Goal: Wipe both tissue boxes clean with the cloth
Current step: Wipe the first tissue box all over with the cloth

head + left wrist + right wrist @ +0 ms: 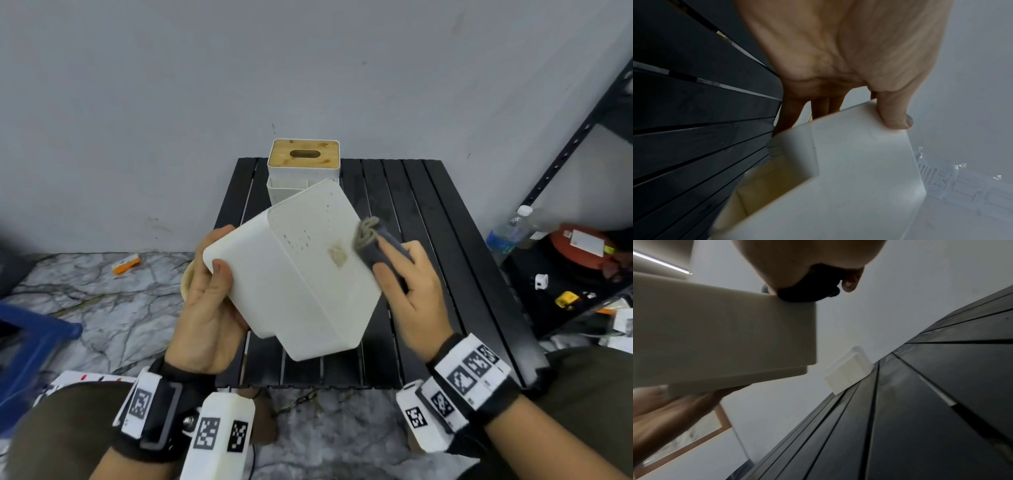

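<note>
My left hand (pixel 209 294) grips a white tissue box (pixel 301 270) tilted in the air above the black slatted table (pixel 428 212), thumb on its near face and fingers underneath. The box's broad face carries dark specks and a brownish smear (pixel 337 255). My right hand (pixel 407 284) holds a grey cloth (pixel 376 240) against the box's right edge. In the left wrist view the thumb (pixel 896 113) presses the box (pixel 849 186). The right wrist view has the cloth (pixel 812 287) on the box's corner (pixel 725 331). A second white tissue box with a wooden lid (pixel 304 159) stands at the table's back edge.
A grey wall rises right behind the table. A black metal shelf (pixel 565 154) at the right holds a water bottle (pixel 510 229), an orange-red item and small clutter. A blue stool (pixel 30 342) and an orange object (pixel 126 263) lie on the marble floor at left.
</note>
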